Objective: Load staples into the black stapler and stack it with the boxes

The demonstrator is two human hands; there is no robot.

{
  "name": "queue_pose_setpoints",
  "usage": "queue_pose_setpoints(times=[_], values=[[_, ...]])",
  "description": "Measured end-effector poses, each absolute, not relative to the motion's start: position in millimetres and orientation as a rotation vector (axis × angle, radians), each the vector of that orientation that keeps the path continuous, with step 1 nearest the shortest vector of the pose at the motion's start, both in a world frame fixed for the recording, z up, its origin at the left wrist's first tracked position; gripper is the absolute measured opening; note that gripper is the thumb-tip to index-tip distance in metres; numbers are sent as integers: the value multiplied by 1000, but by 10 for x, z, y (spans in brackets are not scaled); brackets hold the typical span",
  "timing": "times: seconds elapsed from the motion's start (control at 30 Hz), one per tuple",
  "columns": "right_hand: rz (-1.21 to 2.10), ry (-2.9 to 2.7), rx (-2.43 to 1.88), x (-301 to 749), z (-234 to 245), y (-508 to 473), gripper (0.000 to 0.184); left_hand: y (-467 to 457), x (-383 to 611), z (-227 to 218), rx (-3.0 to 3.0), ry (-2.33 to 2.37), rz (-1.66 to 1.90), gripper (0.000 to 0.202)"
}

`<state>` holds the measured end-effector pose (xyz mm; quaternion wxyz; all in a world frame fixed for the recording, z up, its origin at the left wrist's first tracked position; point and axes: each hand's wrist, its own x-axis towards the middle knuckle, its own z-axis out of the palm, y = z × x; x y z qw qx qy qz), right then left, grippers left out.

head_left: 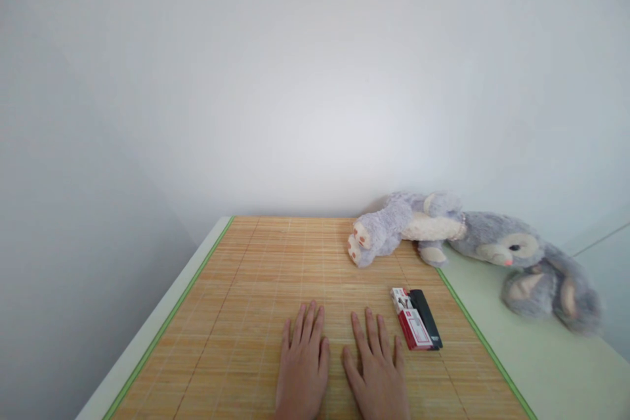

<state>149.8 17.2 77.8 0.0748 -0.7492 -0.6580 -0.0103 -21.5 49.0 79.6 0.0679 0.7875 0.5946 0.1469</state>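
My left hand lies flat, palm down, on a bamboo mat, its fingers stretched forward. Beside it, with a small gap between the thumbs, my right hand rests flat in the same way, fingers spread. Neither hand holds anything. Just beyond the right fingertips, to the right, lies a red and white small box. Another small box, white with a dark picture, sits at its far end. Along their right side is a long black object that looks like a stapler.
A grey and lilac plush rabbit lies on its side at the back right, partly over the mat's green edge. Its head and ears rest on the pale tabletop. A white wall stands behind the table.
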Motion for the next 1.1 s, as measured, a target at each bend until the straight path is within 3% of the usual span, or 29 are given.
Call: queue_pose_setpoints(times=[1.1], values=[[248, -1907, -2263, 1553, 827, 384, 77, 472, -174, 918, 2260, 1785, 535, 58]])
